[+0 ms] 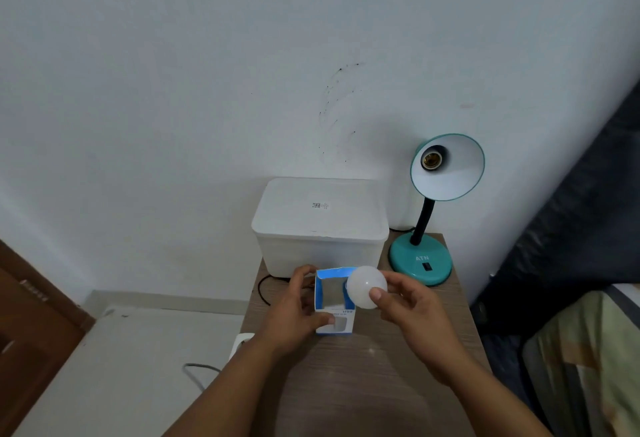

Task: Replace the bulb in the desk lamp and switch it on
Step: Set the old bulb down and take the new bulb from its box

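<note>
Small wooden desk (363,367) against a white wall (207,72), seen from above. The person's left hand (294,308) grips a blue-and-white bulb box (334,301) near the middle of the desk: thumb across the lower front panel, fingers curled around the left side. The box's top end is open and faces the back edge; the inside looks empty as far as can be seen. The right hand (412,305) holds a white round bulb (366,287) just at the right side of the box's open end, thumb pressed on the front of the globe, fingers wrapped behind it. The bulb's screw base is hidden, so whether it is fully clear of the box cannot be told. Desk lamp (436,214) stands at the back right corner: teal round base with a black switch (427,266) on top, black bendable neck, teal shade tilted toward the viewer. The socket (431,160) inside the shade is bare, brass threads visible, no bulb in it. A white lidded plastic bin (320,228) sits at the back edge, left of the lamp base and near it. A black cord (265,289) loops at the desk's left edge below the bin. Off the left edge, lower down, a white plug or adapter (240,341) with a grey cable (197,372).
</note>
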`<act>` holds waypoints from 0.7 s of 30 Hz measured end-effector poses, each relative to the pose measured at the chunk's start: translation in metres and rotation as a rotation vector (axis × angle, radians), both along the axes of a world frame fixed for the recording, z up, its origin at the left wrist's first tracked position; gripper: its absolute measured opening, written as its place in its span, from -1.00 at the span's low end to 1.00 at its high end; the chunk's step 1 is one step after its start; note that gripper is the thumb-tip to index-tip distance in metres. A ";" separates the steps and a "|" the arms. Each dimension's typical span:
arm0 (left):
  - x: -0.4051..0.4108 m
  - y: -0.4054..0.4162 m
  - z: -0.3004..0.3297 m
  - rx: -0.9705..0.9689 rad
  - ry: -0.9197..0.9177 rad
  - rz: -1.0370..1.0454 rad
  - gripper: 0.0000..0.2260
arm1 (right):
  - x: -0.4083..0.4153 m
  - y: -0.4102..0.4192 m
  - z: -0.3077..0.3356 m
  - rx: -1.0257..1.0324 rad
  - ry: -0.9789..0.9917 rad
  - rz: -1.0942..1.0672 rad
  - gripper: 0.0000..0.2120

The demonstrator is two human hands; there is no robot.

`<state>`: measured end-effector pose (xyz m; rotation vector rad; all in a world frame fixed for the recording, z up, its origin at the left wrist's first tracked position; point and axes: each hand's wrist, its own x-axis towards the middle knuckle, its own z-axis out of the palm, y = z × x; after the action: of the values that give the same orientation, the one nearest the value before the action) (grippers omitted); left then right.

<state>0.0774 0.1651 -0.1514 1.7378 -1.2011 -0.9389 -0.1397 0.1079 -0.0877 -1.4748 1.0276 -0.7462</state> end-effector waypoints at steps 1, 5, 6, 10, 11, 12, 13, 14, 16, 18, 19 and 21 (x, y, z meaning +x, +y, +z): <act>0.000 0.000 0.000 0.006 -0.001 0.005 -0.30 | -0.003 0.002 0.000 0.025 -0.043 -0.005 -0.63; 0.000 0.000 -0.001 0.017 0.002 -0.001 -0.35 | -0.016 0.008 -0.007 0.098 -0.159 -0.083 -0.61; 0.001 0.000 -0.002 0.020 -0.008 -0.002 -0.36 | -0.019 0.009 -0.009 0.113 -0.171 -0.106 -0.58; 0.001 0.001 -0.004 0.038 -0.029 0.000 -0.38 | -0.028 0.008 -0.013 0.159 -0.235 -0.180 -0.53; 0.000 0.002 -0.003 0.041 -0.037 -0.003 -0.38 | -0.030 0.008 -0.013 0.158 -0.241 -0.185 -0.54; -0.001 0.002 -0.002 0.040 -0.048 -0.007 -0.38 | -0.032 0.008 -0.013 0.155 -0.242 -0.189 -0.54; -0.002 0.003 -0.001 0.040 -0.050 -0.012 -0.39 | -0.033 0.008 -0.012 0.151 -0.239 -0.192 -0.55; -0.003 0.003 0.000 0.033 -0.043 -0.015 -0.40 | -0.034 0.008 -0.013 0.147 -0.237 -0.193 -0.55; -0.005 0.004 0.001 0.018 -0.034 -0.012 -0.43 | -0.036 0.009 -0.014 0.148 -0.242 -0.197 -0.57; -0.006 0.004 0.003 0.009 -0.043 -0.002 -0.49 | -0.037 0.010 -0.016 0.150 -0.245 -0.200 -0.58; -0.007 0.004 0.004 0.003 -0.045 0.005 -0.52 | -0.038 0.010 -0.017 0.152 -0.245 -0.200 -0.57; -0.008 0.004 0.005 -0.003 -0.054 0.014 -0.55 | -0.039 0.011 -0.019 0.152 -0.238 -0.199 -0.57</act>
<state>0.0691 0.1690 -0.1464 1.7769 -1.2223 -0.8867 -0.1783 0.1192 -0.1067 -1.1347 1.0324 -0.9396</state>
